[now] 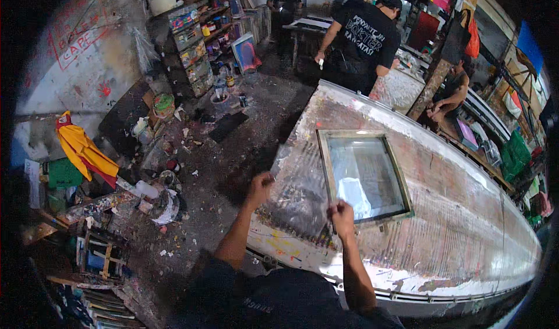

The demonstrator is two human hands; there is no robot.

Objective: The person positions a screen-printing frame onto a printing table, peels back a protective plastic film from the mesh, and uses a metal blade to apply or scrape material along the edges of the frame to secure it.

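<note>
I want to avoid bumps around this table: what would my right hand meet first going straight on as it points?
Probably the left side of the rectangular frame, just ahead of the right hand. Depth is unclear; they may already touch.

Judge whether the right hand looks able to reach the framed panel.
Probably yes: the right hand is by the near left corner of the framed panel, and nothing visible blocks it.
</note>
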